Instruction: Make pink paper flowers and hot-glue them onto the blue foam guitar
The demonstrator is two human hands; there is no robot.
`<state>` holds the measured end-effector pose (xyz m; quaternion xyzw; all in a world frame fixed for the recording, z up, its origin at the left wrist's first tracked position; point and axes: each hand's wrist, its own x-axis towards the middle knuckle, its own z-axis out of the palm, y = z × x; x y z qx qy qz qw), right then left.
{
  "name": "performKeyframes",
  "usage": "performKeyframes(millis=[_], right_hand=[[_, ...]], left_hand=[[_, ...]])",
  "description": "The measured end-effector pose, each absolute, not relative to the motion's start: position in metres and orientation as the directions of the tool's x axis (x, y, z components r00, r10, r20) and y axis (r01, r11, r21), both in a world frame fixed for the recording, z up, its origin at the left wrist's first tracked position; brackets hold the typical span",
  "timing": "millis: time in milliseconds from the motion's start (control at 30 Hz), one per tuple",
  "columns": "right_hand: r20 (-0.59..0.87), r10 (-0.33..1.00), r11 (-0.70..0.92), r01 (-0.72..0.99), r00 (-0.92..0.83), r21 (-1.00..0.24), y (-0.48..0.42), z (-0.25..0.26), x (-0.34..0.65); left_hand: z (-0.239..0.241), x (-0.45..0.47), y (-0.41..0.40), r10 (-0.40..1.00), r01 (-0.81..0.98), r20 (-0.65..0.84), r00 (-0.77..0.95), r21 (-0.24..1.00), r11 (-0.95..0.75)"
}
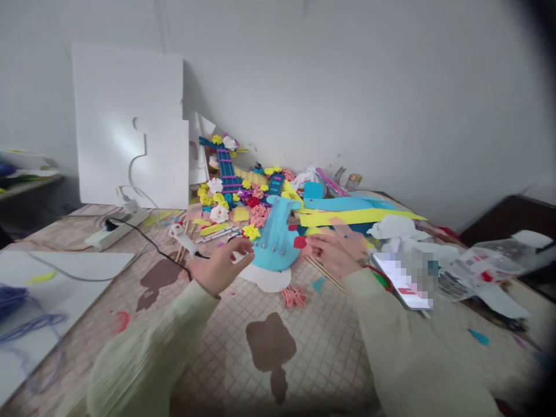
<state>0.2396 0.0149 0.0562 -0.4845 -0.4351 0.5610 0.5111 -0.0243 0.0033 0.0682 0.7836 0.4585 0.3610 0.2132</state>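
Observation:
A light-blue guitar-shaped craft piece [274, 240] with strings and small round beads lies mid-table, its lower end over a white cut-out [264, 279]. My right hand [332, 253] is closed in a pinch at the guitar's right side, holding a small red paper piece [300, 242]. To the left of the guitar hovers my left hand [223, 265], its fingers curved and apart with nothing visible in them. A yellow paper flower [251, 232] sits just beyond its fingertips. On the tablecloth in front is a pink flower [294, 296].
A glue gun [181, 236] and power strip [117, 226] lie left, with a black cord behind my left wrist. Paper strips [365, 217], a phone [402, 281] and plastic packaging [490, 260] are right. Flower-decorated guitars [228, 168] stand behind, beside a white board [130, 127].

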Motion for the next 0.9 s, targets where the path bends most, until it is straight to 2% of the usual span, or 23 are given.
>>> performKeyframes(millis=[200,467,900], right_hand=[[-0.266,0.948,-0.197,-0.330,0.177,-0.923,0.058,0.019,0.249],[-0.345,0.922,-0.230,-0.466,0.177,-0.854,0.096,0.005,0.236],[-0.420,0.890,-0.274,-0.529,0.176,-0.803,0.119,-0.017,0.233]], left_hand=[[0.042,0.043,0.060,0.810,0.606,0.353,0.469,0.538,-0.586],[0.014,0.091,0.097,0.787,0.693,0.333,0.520,0.374,-0.616],[-0.001,0.088,0.098,0.793,0.727,0.323,0.516,0.324,-0.605]])
